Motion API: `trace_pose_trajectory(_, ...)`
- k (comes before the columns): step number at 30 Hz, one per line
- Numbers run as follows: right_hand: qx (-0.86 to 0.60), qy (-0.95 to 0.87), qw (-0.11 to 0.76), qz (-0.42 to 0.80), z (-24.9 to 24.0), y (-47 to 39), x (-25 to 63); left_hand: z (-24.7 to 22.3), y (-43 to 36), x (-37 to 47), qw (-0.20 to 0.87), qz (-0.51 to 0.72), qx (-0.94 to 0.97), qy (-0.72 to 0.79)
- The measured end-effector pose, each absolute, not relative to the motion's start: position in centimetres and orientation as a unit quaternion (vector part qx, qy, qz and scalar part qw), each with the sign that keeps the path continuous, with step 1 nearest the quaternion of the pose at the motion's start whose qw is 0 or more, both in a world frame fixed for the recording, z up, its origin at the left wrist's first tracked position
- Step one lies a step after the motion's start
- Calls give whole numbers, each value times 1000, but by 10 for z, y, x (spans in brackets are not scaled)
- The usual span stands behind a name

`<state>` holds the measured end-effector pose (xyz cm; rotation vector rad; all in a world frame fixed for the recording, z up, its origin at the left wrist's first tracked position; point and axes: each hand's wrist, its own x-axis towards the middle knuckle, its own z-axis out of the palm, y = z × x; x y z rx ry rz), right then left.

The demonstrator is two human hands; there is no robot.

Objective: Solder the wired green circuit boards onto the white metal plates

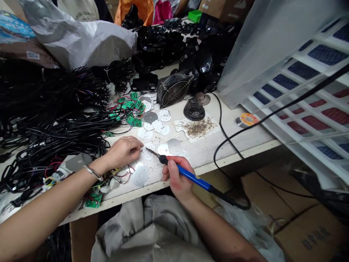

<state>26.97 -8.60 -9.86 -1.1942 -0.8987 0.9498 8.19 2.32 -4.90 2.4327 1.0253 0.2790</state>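
My right hand [180, 178] is closed around the blue handle of a soldering iron [195, 179]. The iron's tip points left, over a white plate with small parts [147, 152] on the bench. My left hand [124, 151] rests at that plate's left edge, fingers curled together; what they pinch, if anything, is hidden. A plain silvery disc [141, 175] lies just below the tip. Beyond my hands are several more plates, one of them a white octagonal plate [161, 128]. Green circuit boards [133, 109] with thin wires lie in a cluster behind my left hand.
Bundles of black cables [54, 127] cover the bench's left side. A fan with a wire guard [176, 89] stands at the back, near a dark iron stand [194, 110]. A solder spool [247, 120] sits by stacked plastic crates [308, 94]. The iron's cord loops at right.
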Motion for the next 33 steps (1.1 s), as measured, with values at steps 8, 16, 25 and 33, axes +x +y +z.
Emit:
trace_pose_trajectory(8,-526,-351,640,436,-96,-82,268,-53,29,88,233,112,896,360)
trace_pose_trajectory(16,-528,-361,619,456,-97,-81,269,-60,34,86,222,136,900,349)
trace_pose_trajectory(25,-528,-376,596,474,-97,-79,270,-62,34,87,207,134,903,352)
trace_pose_trajectory(33,-537,-375,584,480,-95,-76,268,-63,33,88,192,126,906,357)
